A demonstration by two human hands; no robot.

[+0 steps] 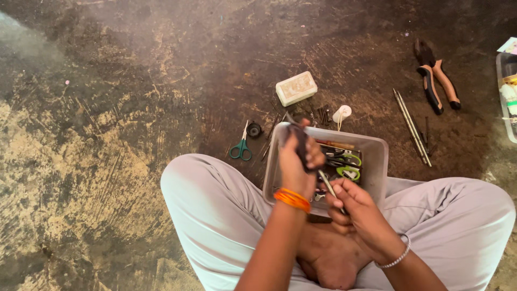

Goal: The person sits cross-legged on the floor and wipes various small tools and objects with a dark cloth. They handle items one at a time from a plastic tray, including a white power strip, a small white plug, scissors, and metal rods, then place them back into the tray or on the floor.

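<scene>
I sit cross-legged on the dark, stained floor (pixel 134 108) with the grey plastic tray (pixel 377 156) resting just ahead of my crossed feet, and everything else I place from that tray. My left hand (pixel 296 161) is clenched around a small dark object (pixel 300 143) held above the tray's left edge; I cannot tell just what it is, but it looks rigid and light, and I judge a full-fist grip around its middle suits it best. My right hand (pixel 358 207) sits at the tray's near edge, fingers pinched on a thin metal rod (pixel 327 184) that slants up toward the dark object. The rod looks stiff, slim and probably slick, so I would hold it low and close to the fingertips to keep it from twisting. Inside the tray lie small tools, among them green-handled scissors (pixel 349 171) and a reddish-handled tool (pixel 335 144). Left of the tray, on the floor, rest teal-handled scissors (pixel 240 148) and just beside them a small dark round part (pixel 254 130). Beyond the tray's far edge sits a pale rectangular box (pixel 295 88) with a patterned top, and near it a small white cap (pixel 342 113). To the right of the tray lie long metal rods (pixel 412 126), and farther off orange-and-black pliers (pixel 436 78). A clear container (pixel 503 97) shows at the right border.
</scene>
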